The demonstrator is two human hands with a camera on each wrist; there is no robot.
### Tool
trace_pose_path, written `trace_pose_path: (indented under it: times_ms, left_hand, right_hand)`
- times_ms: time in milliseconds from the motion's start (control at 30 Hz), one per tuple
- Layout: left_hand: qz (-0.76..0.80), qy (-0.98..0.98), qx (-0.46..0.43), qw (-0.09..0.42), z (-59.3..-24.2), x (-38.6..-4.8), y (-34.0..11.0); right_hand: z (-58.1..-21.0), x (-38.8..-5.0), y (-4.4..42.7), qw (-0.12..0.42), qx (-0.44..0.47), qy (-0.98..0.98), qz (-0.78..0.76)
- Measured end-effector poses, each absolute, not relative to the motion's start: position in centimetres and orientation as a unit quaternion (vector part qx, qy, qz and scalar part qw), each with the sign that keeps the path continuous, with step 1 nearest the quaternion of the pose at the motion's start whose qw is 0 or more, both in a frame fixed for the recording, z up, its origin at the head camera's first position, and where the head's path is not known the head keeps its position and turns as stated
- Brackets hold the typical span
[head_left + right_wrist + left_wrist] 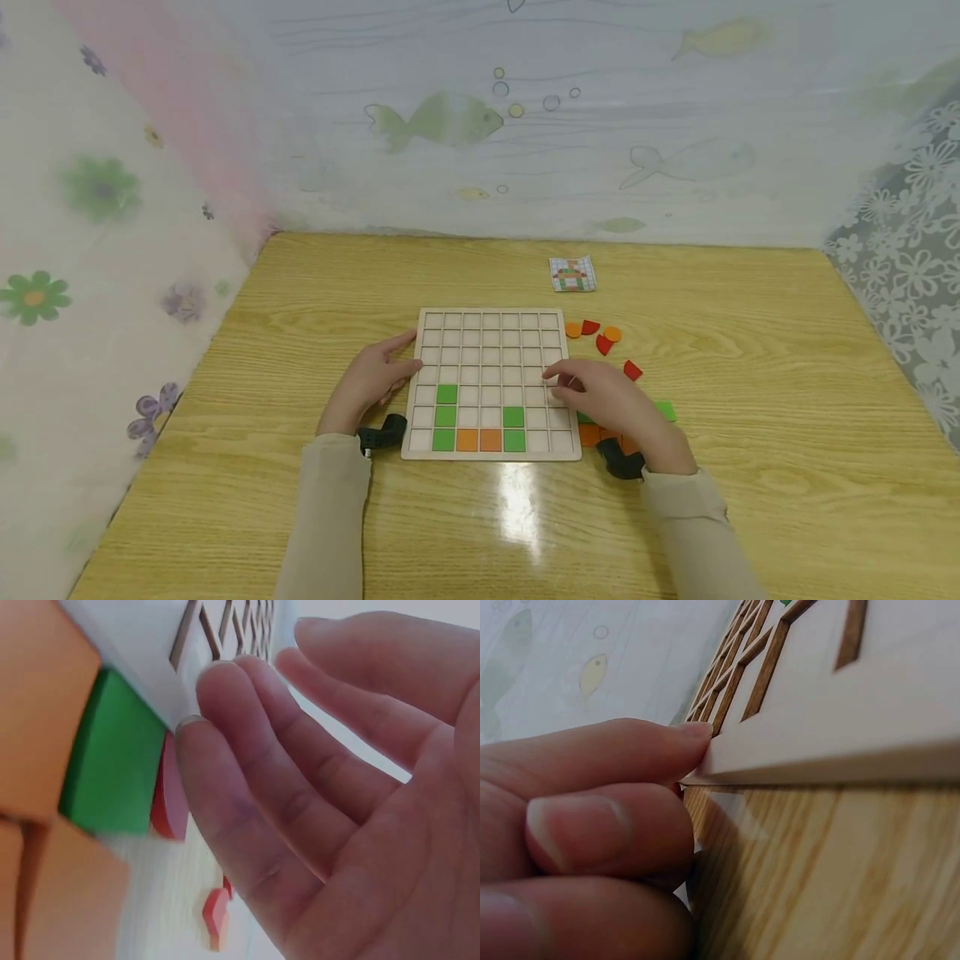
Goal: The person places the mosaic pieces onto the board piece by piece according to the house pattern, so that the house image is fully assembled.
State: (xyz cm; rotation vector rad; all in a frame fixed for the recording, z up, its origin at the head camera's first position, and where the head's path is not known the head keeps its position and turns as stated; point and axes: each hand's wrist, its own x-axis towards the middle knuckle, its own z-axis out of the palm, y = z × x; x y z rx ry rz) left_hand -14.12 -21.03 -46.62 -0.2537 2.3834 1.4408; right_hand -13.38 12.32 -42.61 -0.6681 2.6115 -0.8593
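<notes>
A wooden grid board [491, 348] lies on the table. Three green square tiles [445, 417] fill a column on its left, two more green tiles [513, 417] stand further right, and two orange tiles [478, 440] sit between them in the front row. My left hand [372, 379] touches the board's left edge, a fingertip [694, 739] against its side in the left wrist view. Over the board's right side hovers my right hand [603, 396], fingers loosely bent, with nothing visible between them. Under it, green [120, 757] and orange tiles [45, 697] lie beside the board, partly hidden.
Red quarter-round pieces [632, 370] and orange round pieces [612, 334] lie right of the board. Behind it rests a small card [572, 275] with a coloured grid picture. Painted walls border the wooden table [787, 350] at the back and sides.
</notes>
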Motion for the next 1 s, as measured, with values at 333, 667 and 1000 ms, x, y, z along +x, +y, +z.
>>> trace_pose_path:
  times_ms: [333, 667, 1000]
  left_hand:
    - [0.511, 0.838, -0.078, 0.175, -46.6, -14.1, -20.9]
    - [0.514, 0.836, -0.082, 0.172, -46.7, -14.1, -21.3]
    - [0.522, 0.831, -0.081, 0.173, -46.6, -14.0, -21.2]
  right_hand:
    - [-42.1, -13.5, 15.6, 0.157, -0.208, 0.918, -0.299]
    - [-42.8, -13.2, 19.3, 0.142, -0.177, 0.925, -0.305]
    - [-42.4, -12.8, 22.8, 0.138, -0.146, 0.931, -0.303]
